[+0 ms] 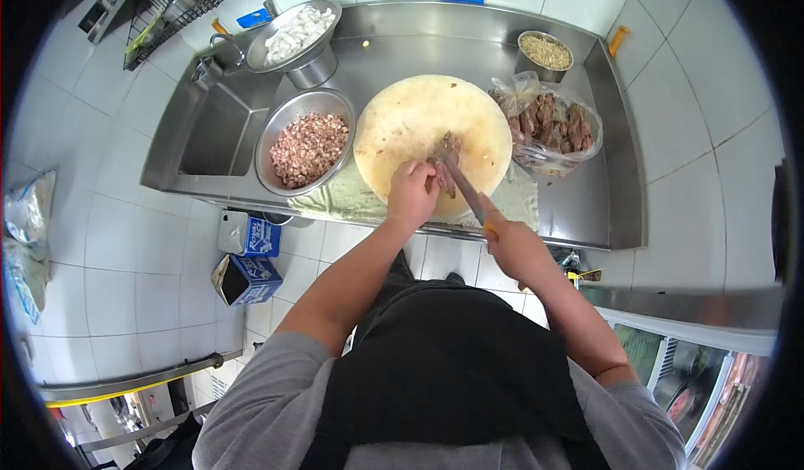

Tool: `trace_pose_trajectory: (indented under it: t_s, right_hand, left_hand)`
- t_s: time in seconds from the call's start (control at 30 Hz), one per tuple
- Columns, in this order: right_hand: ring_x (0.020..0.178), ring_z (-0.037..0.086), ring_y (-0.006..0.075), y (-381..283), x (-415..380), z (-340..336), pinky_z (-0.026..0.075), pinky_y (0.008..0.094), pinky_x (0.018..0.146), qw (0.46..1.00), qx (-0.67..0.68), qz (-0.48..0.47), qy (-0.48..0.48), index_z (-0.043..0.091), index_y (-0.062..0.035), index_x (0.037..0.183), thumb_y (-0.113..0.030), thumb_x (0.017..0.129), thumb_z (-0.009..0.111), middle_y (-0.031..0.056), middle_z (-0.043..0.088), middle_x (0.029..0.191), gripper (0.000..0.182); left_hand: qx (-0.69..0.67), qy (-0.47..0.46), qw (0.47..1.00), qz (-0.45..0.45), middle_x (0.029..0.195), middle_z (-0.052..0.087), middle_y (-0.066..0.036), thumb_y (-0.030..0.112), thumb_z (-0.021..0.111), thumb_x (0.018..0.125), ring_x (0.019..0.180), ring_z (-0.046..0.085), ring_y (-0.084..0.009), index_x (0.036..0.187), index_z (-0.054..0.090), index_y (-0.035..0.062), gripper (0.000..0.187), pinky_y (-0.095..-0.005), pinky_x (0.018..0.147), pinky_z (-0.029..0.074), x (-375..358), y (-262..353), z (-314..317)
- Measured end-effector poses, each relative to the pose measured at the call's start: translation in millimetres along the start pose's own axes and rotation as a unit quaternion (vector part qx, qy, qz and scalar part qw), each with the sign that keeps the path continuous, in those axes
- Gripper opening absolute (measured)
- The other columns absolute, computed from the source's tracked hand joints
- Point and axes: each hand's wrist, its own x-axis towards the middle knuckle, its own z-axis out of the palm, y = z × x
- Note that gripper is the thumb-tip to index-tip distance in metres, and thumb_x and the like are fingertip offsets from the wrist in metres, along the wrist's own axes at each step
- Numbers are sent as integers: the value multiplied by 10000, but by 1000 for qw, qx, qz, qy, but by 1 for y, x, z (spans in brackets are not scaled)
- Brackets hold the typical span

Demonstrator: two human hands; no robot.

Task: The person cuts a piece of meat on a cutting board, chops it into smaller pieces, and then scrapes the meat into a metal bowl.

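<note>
Towards the back left we see a steel bowl (332, 33) of white chunks (297, 34) resting on a steel pot (313, 70), near the sink basin (214, 142), with a wire rack (186, 16) higher up. Lower down we find two blue-and-white tins (263, 239) side by side, plastic bags (30, 219) against the tiled wall (100, 244), and a glass-fronted cabinet (693, 374) at far right.

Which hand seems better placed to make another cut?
Probably the right hand: it grips the orange-handled metal knife, blade at the dark brown meat, while the left hand is at that meat.
</note>
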Motion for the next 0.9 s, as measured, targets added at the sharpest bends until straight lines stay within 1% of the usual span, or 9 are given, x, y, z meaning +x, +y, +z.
trace_pose_trajectory:
  t_s: [0.07,0.13,0.17,0.23,0.33,0.47,0.53,0.63,0.9]
  right_hand:
    - [741,731,413,3,-1,-10,629,508,591,997,63,34,-6,239,-208,1645,-213,1049,479,276,724,980,643]
    - [755,737,409,13,4,-13,651,490,575,994,101,45,4,243,-238,1641,-210,1038,507,287,722,1025,660]
    - [755,737,409,16,5,-14,651,490,575,994,101,45,5,243,-238,1641,-210,1038,507,287,722,1025,660]
    - [773,746,410,21,7,-11,634,465,584,992,119,18,33,257,-208,1642,-189,1035,516,277,731,1045,660]
    - [650,728,351,29,11,-6,595,412,567,985,169,2,25,274,-171,1641,-177,1034,534,246,739,987,660]
    - [526,652,257,18,11,-17,552,371,552,964,253,60,-49,289,-137,1638,-179,1037,538,209,725,913,652]
    - [477,576,192,15,11,-21,545,362,529,963,261,61,-39,291,-128,1637,-183,1038,539,171,697,836,650]
    - [481,592,201,18,13,-23,543,364,521,956,286,55,-35,292,-119,1635,-174,1036,535,169,692,817,649]
    - [474,596,205,15,40,-39,537,363,503,963,254,56,-70,290,-119,1635,-175,1033,531,165,677,802,651]
  left_hand:
    - [26,-16,999,-22,1139,647,-168,144,731,854,1095,599,-401,1059,681,36,237,-479,957,494,4,12,1]
    - [78,26,996,-47,1314,609,-213,223,718,879,1217,565,-427,1310,625,23,484,-486,1071,457,10,25,12]
    - [77,26,996,-46,1314,609,-213,223,718,879,1217,565,-427,1310,625,23,484,-486,1071,457,11,21,16]
    - [100,-68,993,-7,1438,552,-235,283,698,908,1329,518,-426,1456,515,-20,653,-478,1151,414,12,9,23]
    - [11,-155,988,-4,1505,508,-235,290,649,961,1384,485,-413,1492,459,-52,659,-477,1168,399,17,-5,7]
    - [-5,-147,988,-46,1593,419,-230,318,520,1044,1467,412,-381,1551,383,-43,637,-469,1216,336,21,0,7]
    - [161,-160,972,-55,1646,343,-221,341,397,1092,1535,317,-355,1583,334,-32,620,-468,1263,243,24,-2,19]
    - [166,-177,968,-62,1671,304,-205,379,341,1102,1575,236,-331,1595,305,-31,642,-473,1287,166,20,0,23]
    - [176,-185,965,-61,1685,281,-190,372,339,1104,1584,210,-329,1595,299,-32,637,-478,1288,157,19,3,24]
